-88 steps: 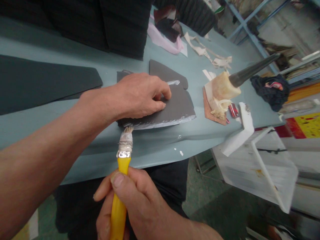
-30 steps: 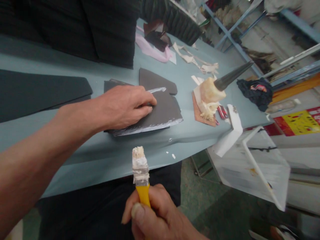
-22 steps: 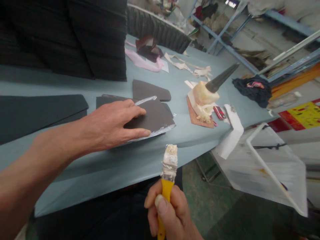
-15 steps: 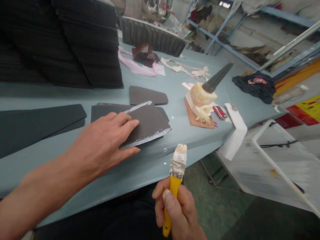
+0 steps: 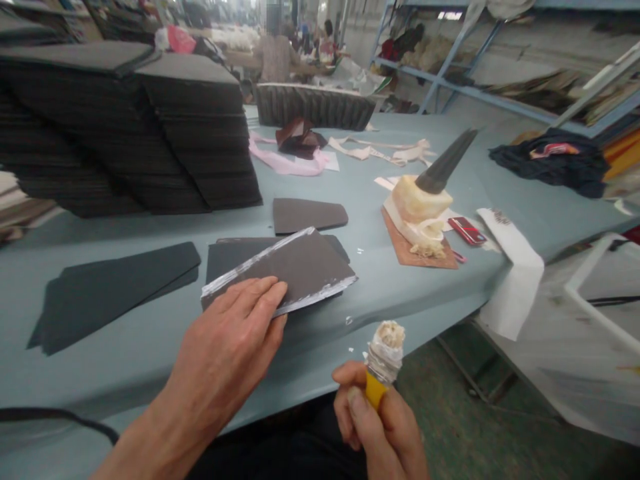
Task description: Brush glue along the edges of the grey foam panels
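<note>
My left hand (image 5: pixel 235 340) rests on the near edge of a dark brown-grey panel (image 5: pixel 300 263), fingers on top and thumb at the edge. White paste streaks line the panel's left, top and near edges. Beneath it lie more dark panels, partly covered. My right hand (image 5: pixel 375 413) is wrapped round the yellow handle of a paintbrush (image 5: pixel 385 353); its bristles are caked with white paste and point up, off the table's front edge. Beyond the paste-edged panel lies a smaller dark panel (image 5: pixel 310 216). Overlapping dark green-grey panels (image 5: pixel 123 287) lie to the left.
Tall stacks of dark sheets (image 5: pixel 195 140) stand at the back left. On the right, a dark cone (image 5: pixel 445 163) sticks up from a pale, paste-crusted block (image 5: pixel 420 200) on a brown board. Nearby are a red box (image 5: pixel 467 231) and a white strip (image 5: pixel 515 280). People sit far behind.
The view has tilted upward and shifted left. My left hand has slid to the panel's near edge, its thumb drawn in towards the fingers. The brush now leans more away from me.
</note>
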`<state>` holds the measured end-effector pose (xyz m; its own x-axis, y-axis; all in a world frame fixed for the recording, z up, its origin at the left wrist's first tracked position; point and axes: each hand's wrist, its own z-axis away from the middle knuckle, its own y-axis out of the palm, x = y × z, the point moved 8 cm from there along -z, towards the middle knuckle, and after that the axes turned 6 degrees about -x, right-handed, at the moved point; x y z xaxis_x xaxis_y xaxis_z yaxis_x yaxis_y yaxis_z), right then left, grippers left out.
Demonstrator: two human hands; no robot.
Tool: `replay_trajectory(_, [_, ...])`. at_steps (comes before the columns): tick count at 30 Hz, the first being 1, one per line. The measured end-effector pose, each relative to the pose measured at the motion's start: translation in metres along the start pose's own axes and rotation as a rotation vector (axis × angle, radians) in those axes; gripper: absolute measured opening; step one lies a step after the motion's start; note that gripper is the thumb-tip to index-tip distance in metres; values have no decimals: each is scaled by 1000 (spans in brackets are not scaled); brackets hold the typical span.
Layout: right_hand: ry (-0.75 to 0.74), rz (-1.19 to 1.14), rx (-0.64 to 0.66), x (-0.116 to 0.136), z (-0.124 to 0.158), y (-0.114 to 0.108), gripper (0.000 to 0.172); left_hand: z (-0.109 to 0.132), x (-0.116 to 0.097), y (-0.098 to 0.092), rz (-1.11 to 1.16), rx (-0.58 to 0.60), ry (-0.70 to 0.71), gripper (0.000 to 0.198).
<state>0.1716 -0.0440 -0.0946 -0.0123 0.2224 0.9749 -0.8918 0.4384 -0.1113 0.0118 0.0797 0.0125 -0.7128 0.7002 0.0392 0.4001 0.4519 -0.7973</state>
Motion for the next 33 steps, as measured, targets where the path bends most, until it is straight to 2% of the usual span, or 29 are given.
replay_trajectory(3, [-25,8,-32,-2,-15,-6,33,1,2,-2,54,-12,-28,29])
replay_trajectory(5, [-70,-15,-25,3,-28,-7,36,1,5,-2,86,-12,-40,29])
replay_trajectory(8, [-190,-51,-1,24,-48,-8,44,2,8,-2,118,-9,-43,32])
replay_trajectory(12, [-281,86,2,55,-71,-13,54,4,14,0,143,7,-61,38])
replay_trajectory(15, [-200,77,103,62,-80,-7,57,5,16,1,150,11,-85,37])
replay_trajectory(18, [-39,-98,263,56,-77,6,47,10,20,6,176,30,-151,38])
replay_trajectory(22, [110,-264,257,45,-70,5,45,20,30,20,263,83,-250,45])
replay_trajectory(26, [108,-274,245,41,-70,-2,48,26,39,26,312,61,-304,47])
replay_trajectory(33, [-11,-185,201,51,-73,-11,54,24,39,25,319,76,-312,46])
